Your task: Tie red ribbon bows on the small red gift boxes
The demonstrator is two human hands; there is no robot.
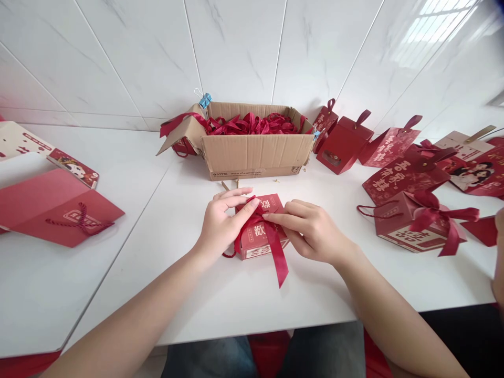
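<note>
A small red gift box with Chinese characters on its top lies on the white table in front of me. A red ribbon runs over it, with one long end hanging down the near side. My left hand is at the box's left, its thumb and fingertips closed on the ribbon near the middle of the top. From the right, my right hand reaches in with its index fingertip at the ribbon's knot and the other fingers curled. Its thumb is mostly hidden. A twisted cord handle shows at the box's left side.
Behind stands a cardboard box full of red ribbons, with a blue binder clip. Several red gift boxes stand at right, one bow-tied box among them. A red paper bag lies left. Another person's arm shows at the right edge.
</note>
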